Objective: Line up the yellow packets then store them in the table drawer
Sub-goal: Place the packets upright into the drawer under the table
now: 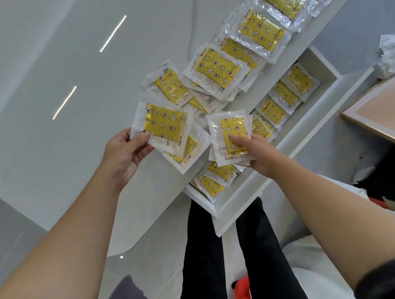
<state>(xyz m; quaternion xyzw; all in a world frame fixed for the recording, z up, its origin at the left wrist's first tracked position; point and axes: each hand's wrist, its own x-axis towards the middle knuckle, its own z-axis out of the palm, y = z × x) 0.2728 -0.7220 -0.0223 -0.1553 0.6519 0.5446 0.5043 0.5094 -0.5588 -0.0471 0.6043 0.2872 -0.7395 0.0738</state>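
Plainly, from the head view (the only feed I have), everything turns on the open drawer. Its long axis runs along the tabletop edge, and it sits below that edge on the person's side.

The right hand is the nearer one. It hangs directly over the drawer's near end, thumb on top and fingers curled under, gripping a yellow packet (possibly two stacked; I cannot tell). That packet is held roughly flat. I judge a short drop would put it in the drawer, where a single file of stored packets already overlaps along the drawer's length.

The left hand is on the far side of the edge from the drawer, over the tabletop. It pinches the corner of a second packet, with another one lying just under it. From there a loose row of packets runs along the tabletop parallel to the drawer, overlapping and not squarely lined up.

The tabletop is pale and glossy, so I would expect the slick wrappers to slide easily. Beyond the drawer, away from the tabletop, stands a wood-topped table with crumpled white plastic behind it. The person's black trousers are below the drawer's near end.
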